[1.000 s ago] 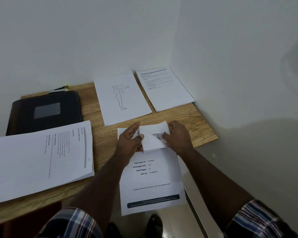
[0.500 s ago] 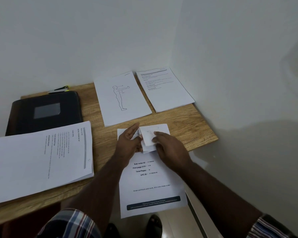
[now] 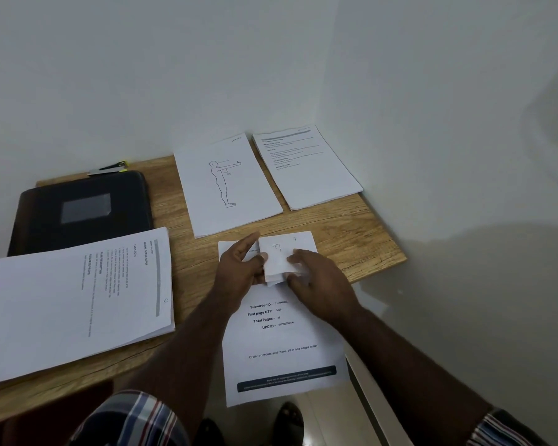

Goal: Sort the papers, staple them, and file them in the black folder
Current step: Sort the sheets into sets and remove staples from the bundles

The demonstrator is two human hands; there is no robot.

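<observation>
- At the near edge of the wooden table (image 3: 187, 252), my left hand (image 3: 239, 268) and my right hand (image 3: 319, 281) meet over a small folded wad of white paper (image 3: 279, 255).
- My left thumb and curled fingers pinch the wad's left edge; the index finger lies straighter, pointing away from me along the top.
- My right hand comes in from the right with its fingers bent onto the wad's right side, pinching it; the fingertips sit on the upper face.
- Under both hands lies a printed order sheet (image 3: 284, 349), with lines such as "Sub-order ID" and "Total Pages"; its near half hangs out past the table edge.
- To my left a thick stack of papers (image 3: 74, 304) lies turned sideways, its far edge overlapping the black folder (image 3: 81, 210).
- That folder lies shut and flat at the table's far left, with a grey panel on its cover.
- Just behind the folder, against the wall, rests a stapler (image 3: 108, 168) with a yellow tip.
- Farther back, a stack topped by a line drawing of a standing figure (image 3: 226, 185) lies just beside a stack of text pages (image 3: 306, 165) in the corner.
- Plaid sleeves (image 3: 136, 420) show at the bottom of the view.
</observation>
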